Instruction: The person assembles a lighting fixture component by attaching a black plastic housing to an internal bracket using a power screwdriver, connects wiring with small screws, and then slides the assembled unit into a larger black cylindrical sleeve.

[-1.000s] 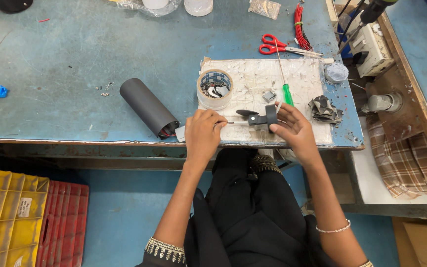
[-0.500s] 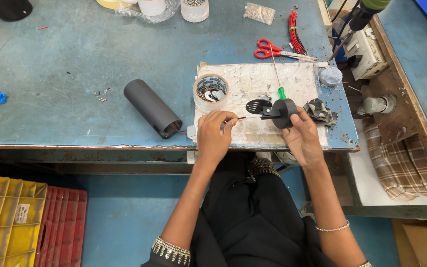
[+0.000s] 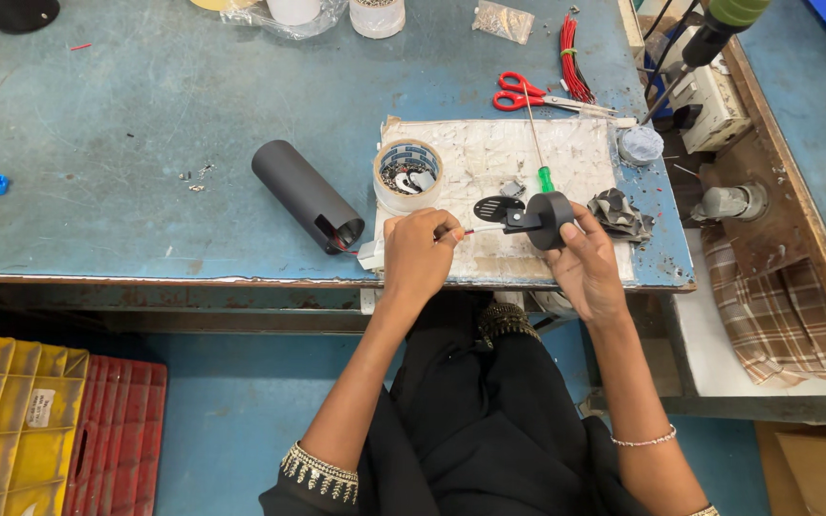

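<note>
My right hand (image 3: 583, 260) grips a small black round part with a bracket arm (image 3: 533, 217) above the near edge of a white mat (image 3: 489, 158). My left hand (image 3: 416, 254) pinches a thin red and white wire (image 3: 481, 230) that runs to that part. A black cylinder tube (image 3: 305, 195) lies just left of my left hand, with wires at its open end. A roll of tape (image 3: 407, 175) holding small parts stands beyond my left hand. A green-handled screwdriver (image 3: 538, 158) lies on the mat behind the black part.
Red scissors (image 3: 528, 93) and a bundle of red wires (image 3: 573, 57) lie at the back of the blue table (image 3: 126, 124). A crumpled grey piece (image 3: 620, 214) sits right of my right hand. A socket box (image 3: 706, 93) stands at right. Yellow (image 3: 7, 420) and red crates (image 3: 117, 435) rest on the floor.
My right hand has lifted the black part off the mat and turned it. My left hand has taken the wire's end and drawn it leftward.
</note>
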